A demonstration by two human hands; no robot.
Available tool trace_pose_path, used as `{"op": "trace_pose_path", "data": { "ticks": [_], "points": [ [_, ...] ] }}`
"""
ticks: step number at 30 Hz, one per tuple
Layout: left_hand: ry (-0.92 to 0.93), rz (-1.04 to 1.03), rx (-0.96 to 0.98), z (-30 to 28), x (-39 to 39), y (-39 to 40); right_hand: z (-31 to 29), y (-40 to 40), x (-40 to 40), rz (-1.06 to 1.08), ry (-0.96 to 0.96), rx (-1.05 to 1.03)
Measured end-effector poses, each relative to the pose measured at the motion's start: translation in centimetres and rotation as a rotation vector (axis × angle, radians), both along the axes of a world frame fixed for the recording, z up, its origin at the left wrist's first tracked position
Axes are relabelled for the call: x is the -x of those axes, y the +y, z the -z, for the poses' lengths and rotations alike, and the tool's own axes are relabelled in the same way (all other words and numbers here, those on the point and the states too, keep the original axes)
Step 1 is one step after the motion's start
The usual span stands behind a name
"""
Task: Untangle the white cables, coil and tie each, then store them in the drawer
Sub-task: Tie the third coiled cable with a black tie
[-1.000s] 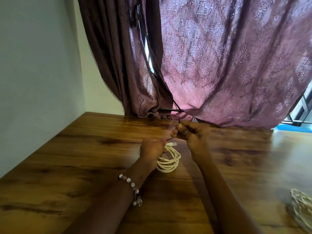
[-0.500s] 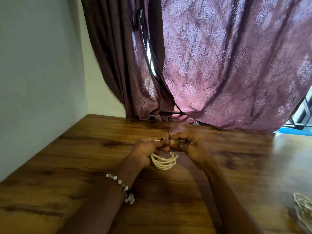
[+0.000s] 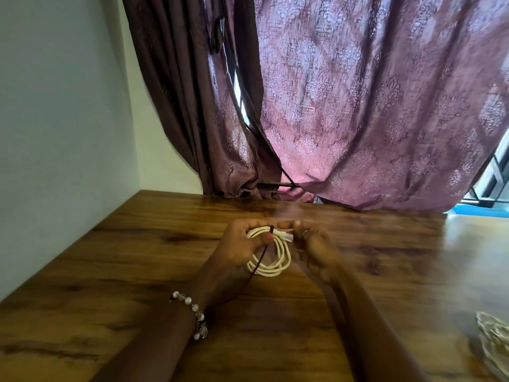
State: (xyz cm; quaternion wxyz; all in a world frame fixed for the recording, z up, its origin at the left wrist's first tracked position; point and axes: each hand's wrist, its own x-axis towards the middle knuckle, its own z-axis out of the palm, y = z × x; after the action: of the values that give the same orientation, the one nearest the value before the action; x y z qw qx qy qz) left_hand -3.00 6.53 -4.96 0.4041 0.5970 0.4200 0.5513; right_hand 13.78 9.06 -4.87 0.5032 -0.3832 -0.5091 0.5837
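Right now your worktop (image 3: 115, 271) carries the whole job: wide wood grain, with the purple curtain (image 3: 371, 106) hanging down to its far edge. No drawer shows anywhere in view, so storing is still ahead. At the right edge lies a pale heap (image 3: 494, 336) that may be more cable; it is cut off and I cannot tell for sure.

Your left hand (image 3: 242, 244) grips the white cable coil (image 3: 271, 261) at its top, fingers (image 3: 248, 226) curled over the bundled strands and thumb pressed under them. The coil hangs from that grip toward you, its loops just above or touching the worktop. A dark tie (image 3: 271, 230) wraps the bundle beside your thumb, and its loose tail runs down across the coil toward your left wrist.

Your right hand (image 3: 311, 244) sits just right of the tie, fingers curled at the cable's clear-tipped plug (image 3: 286, 235); motion blur hides whether they pinch it. The plug's long axis points right, into that hand, so the tie lies between your two hands, nearer the left.
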Motion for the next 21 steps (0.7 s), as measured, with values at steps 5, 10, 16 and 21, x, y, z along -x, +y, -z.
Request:
{"op": "trace_pose_path", "data": {
  "ticks": [5,10,16,21],
  "points": [
    [0.27,-0.076,-0.266,0.51,-0.46,-0.11,-0.01,-0.2,0.56,-0.108,0.08,0.115],
    [0.418,-0.107,-0.485,0.47,-0.92,-0.2,-0.17,-0.56,0.01,-0.201,0.149,0.206],
    [0.339,-0.092,-0.46,0.53,-0.21,0.12,-0.03,-0.41,0.24,-0.085,0.273,0.273],
    [0.254,-0.061,-0.353,0.61,-0.69,0.04,-0.71,-0.65,0.15,-0.005,0.345,0.184]
  ]
}}
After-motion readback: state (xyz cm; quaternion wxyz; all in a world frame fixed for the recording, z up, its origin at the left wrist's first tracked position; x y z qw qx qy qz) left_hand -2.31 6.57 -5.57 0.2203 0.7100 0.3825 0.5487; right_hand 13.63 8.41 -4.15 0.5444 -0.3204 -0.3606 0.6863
